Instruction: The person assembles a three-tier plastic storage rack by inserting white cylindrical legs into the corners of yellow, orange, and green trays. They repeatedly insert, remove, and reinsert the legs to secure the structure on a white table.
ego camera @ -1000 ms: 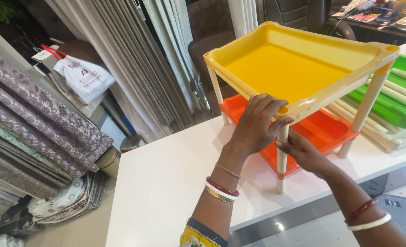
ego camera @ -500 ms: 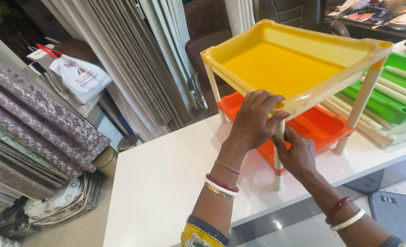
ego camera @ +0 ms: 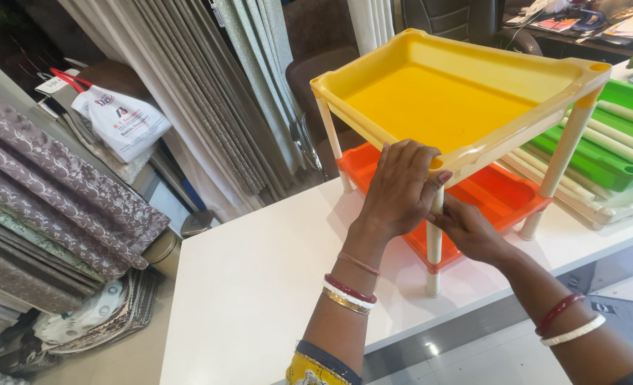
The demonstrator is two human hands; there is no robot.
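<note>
Head view: two-tier plastic rack sits on the white counter [ego camera: 259, 285], toward its far right side. Yellow tray [ego camera: 438, 107] on top, orange tray [ego camera: 502, 192] below, cream legs at the corners.

Left hand [ego camera: 400, 189] is draped over the yellow tray's near corner, fingers curled over the rim, palm pressed against the outer edge. Gripping the tray corner, not loose. Right hand [ego camera: 466, 228] comes in from the lower right and is wrapped around the near leg [ego camera: 435, 246], just under that same corner and just above the orange tray's socket. Fingers closed on the leg. The two hands are nearly touching at the leg.

Near leg's foot stands close to the counter's near edge. Far right leg [ego camera: 560, 160] is tilted slightly, seated in the yellow tray's right corner.

Green trays [ego camera: 601, 150] with more cream legs are stacked flat on the counter just to the right of the rack, partly under the yellow tray.

Off the counter on the left: folded patterned fabric [ego camera: 53, 199], hanging curtains [ego camera: 209, 93], a white plastic bag [ego camera: 120, 121].
</note>
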